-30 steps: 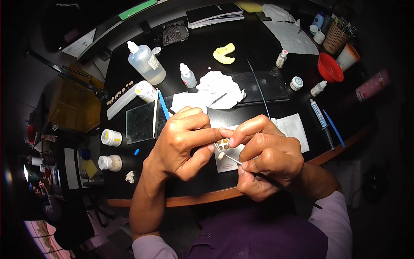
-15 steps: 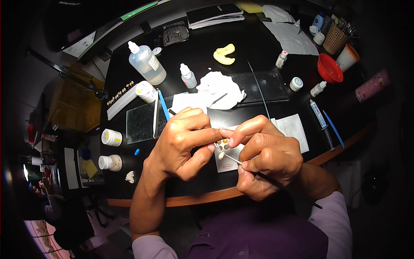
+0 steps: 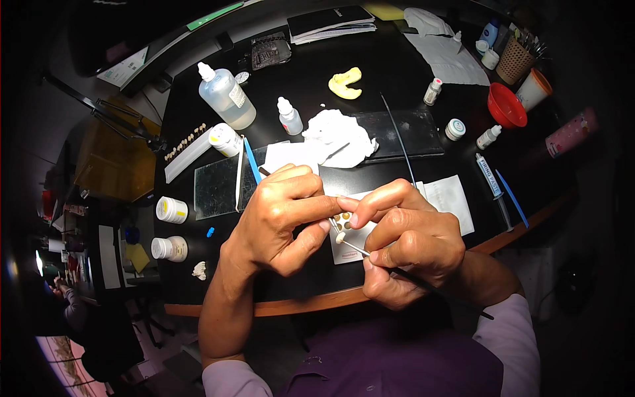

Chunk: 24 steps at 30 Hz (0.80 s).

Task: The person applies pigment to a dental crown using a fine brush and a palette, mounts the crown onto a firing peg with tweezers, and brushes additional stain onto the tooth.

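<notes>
Between the fingers of my left hand (image 3: 281, 221) is a slim metal holder (image 3: 333, 222) bearing a small ivory tooth crown (image 3: 340, 237). My right hand (image 3: 413, 241) grips a thin dark-handled brush (image 3: 423, 284), its tip at the crown. The fingertips of both hands meet just above it. Underneath lies a white card (image 3: 349, 257) with small round shade spots, partly hidden by my hands. Behind my hands are crumpled white tissue (image 3: 337, 132), a blue plastic tool (image 3: 251, 161) and a glass slab (image 3: 211, 192).
Bottles (image 3: 227, 99), jars (image 3: 170, 210), a tooth shade rack (image 3: 178, 159), a yellow dental model (image 3: 344, 84), a red bowl (image 3: 506, 106), a syringe (image 3: 489, 182) and a brush cup (image 3: 514, 63) surround the desk's working area. A co-worker's sleeve (image 3: 75, 308) shows at far left.
My hands stay in nearly the same place. The right fingers and brush have shifted very slightly, and the co-worker at far left has moved a little.
</notes>
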Each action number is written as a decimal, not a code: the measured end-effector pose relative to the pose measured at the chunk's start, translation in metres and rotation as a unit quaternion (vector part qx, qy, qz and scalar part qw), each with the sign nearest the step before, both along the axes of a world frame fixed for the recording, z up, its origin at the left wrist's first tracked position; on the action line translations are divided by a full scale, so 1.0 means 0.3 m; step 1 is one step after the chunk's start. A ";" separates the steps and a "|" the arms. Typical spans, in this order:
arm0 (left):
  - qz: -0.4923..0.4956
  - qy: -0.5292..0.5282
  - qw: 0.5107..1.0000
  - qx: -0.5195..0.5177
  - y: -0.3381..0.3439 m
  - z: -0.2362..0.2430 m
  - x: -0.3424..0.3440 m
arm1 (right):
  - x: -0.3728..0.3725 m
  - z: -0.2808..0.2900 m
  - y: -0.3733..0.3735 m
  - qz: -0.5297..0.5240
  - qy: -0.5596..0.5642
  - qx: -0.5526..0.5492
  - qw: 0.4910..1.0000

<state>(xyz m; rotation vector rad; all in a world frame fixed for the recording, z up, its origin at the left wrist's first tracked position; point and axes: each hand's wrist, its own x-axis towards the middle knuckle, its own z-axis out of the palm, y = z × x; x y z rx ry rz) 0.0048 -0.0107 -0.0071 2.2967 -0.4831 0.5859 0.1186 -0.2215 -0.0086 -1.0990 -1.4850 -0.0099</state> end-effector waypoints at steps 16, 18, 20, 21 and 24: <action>0.006 0.007 1.000 0.013 0.000 -0.005 0.003 | 0.011 -0.017 -0.008 0.016 -0.006 0.003 1.000; 0.010 0.003 1.000 0.012 -0.003 -0.004 0.005 | 0.011 -0.024 -0.008 0.017 -0.005 0.003 1.000; 0.013 -0.001 1.000 0.011 -0.006 -0.005 0.004 | 0.011 -0.021 -0.007 0.018 -0.004 0.003 1.000; 0.014 0.002 1.000 0.009 -0.007 -0.005 0.003 | 0.011 -0.015 -0.008 0.015 -0.007 -0.004 1.000; 0.017 0.002 1.000 0.005 -0.011 -0.005 0.003 | 0.009 -0.007 -0.011 0.005 -0.013 -0.013 1.000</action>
